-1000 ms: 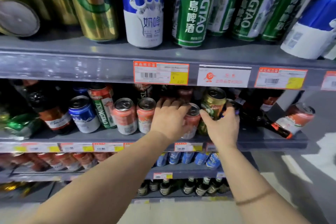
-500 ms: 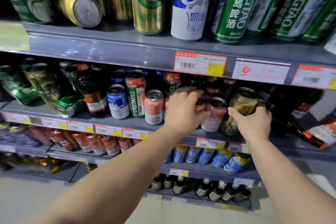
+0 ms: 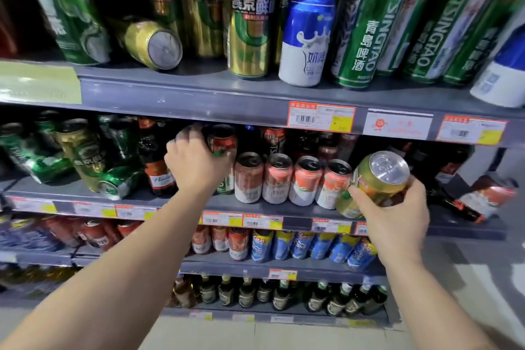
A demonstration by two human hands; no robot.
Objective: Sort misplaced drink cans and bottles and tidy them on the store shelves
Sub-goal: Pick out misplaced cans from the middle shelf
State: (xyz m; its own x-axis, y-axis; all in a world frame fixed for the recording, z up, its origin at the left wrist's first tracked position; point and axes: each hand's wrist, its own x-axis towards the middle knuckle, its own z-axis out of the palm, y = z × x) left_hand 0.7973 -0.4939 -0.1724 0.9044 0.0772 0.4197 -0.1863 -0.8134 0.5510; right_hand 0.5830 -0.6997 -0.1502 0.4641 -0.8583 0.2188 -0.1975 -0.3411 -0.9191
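My right hand (image 3: pixel 397 216) grips a gold-green can (image 3: pixel 375 179), tilted with its silver top toward me, in front of the middle shelf (image 3: pixel 284 206). My left hand (image 3: pixel 196 165) curls round a can on that shelf; the red and green can (image 3: pixel 224 148) stands against its fingers, and which can it holds is partly hidden. Between my hands stand several orange-pink cans (image 3: pixel 289 179) in a row. Green and gold cans (image 3: pixel 93 159) lie toppled at the shelf's left, beside a brown bottle (image 3: pixel 154 167).
The top shelf holds tall gold cans (image 3: pixel 250 17), a blue and white can (image 3: pixel 306 40), green Tsingtao cans (image 3: pixel 366 37) and a gold can lying on its side (image 3: pixel 153 42). A dark bottle (image 3: pixel 460 204) lies at the middle shelf's right. Lower shelves carry cans and bottles.
My right hand has pulled the gold-green can off the shelf toward me and tipped it. My left hand has moved left from the orange-pink cans to the red and green can.
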